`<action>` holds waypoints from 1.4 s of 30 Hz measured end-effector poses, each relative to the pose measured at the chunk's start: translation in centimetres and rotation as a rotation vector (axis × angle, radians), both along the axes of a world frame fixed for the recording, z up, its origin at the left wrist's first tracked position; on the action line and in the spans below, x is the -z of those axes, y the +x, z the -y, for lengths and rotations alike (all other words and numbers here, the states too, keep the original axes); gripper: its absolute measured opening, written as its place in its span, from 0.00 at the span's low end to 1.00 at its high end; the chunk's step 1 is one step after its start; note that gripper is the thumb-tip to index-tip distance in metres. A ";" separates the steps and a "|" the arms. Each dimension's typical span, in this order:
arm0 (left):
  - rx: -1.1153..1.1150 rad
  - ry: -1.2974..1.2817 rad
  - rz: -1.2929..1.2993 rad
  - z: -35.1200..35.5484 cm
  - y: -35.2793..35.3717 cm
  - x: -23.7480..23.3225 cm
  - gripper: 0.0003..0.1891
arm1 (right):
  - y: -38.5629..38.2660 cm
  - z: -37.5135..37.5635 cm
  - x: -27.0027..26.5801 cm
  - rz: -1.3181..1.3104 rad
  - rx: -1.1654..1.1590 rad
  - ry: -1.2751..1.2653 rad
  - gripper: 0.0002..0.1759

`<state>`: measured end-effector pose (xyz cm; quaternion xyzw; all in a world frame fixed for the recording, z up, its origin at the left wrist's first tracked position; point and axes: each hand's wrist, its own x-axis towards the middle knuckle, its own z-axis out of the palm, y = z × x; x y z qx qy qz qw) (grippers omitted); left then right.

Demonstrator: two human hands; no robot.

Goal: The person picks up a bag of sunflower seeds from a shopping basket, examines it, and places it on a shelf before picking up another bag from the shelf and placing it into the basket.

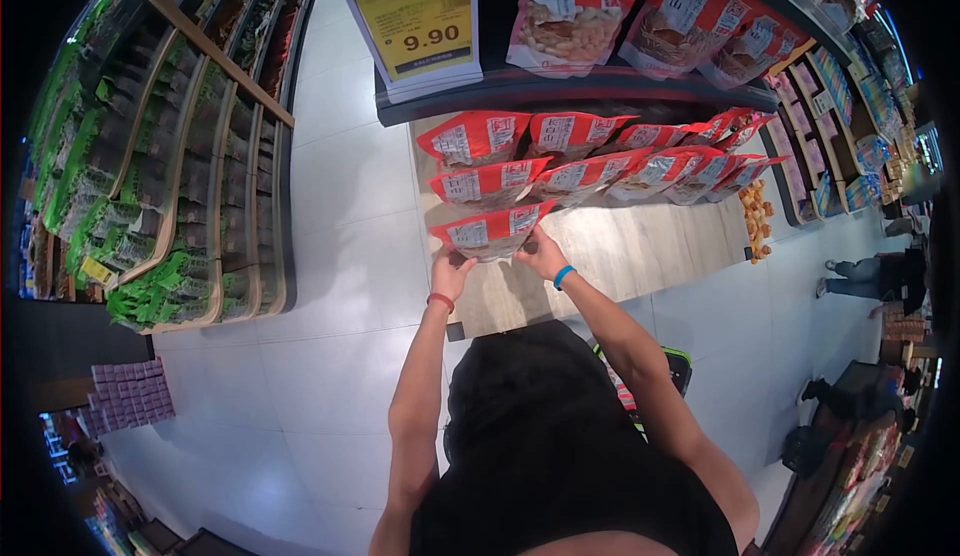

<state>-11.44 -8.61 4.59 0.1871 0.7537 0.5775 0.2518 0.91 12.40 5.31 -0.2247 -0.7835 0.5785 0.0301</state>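
Observation:
A red snack bag (490, 234) with white label panels stands at the front left of a wooden display surface. My left hand (453, 270) grips its lower left corner, and a red band circles that wrist. On the opposite lower corner, the fingers of my right hand (541, 256) are closed, below them a blue wristband. Just behind the held bag come two rows of similar red bags (583, 178), standing upright side by side.
Above the rows runs a dark shelf (560, 91) with more bags and a yellow price sign (420, 28) reading 9.90. Green-topped packets fill a curved rack (180, 176) at left. Behind my right arm is a dark, green-edged container (678, 368). People stand at far right.

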 end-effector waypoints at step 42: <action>1.244 -0.391 -0.280 -6.1 40.8 4.8 0.09 | 57.0 13.4 13.0 0.455 1.071 -0.590 0.10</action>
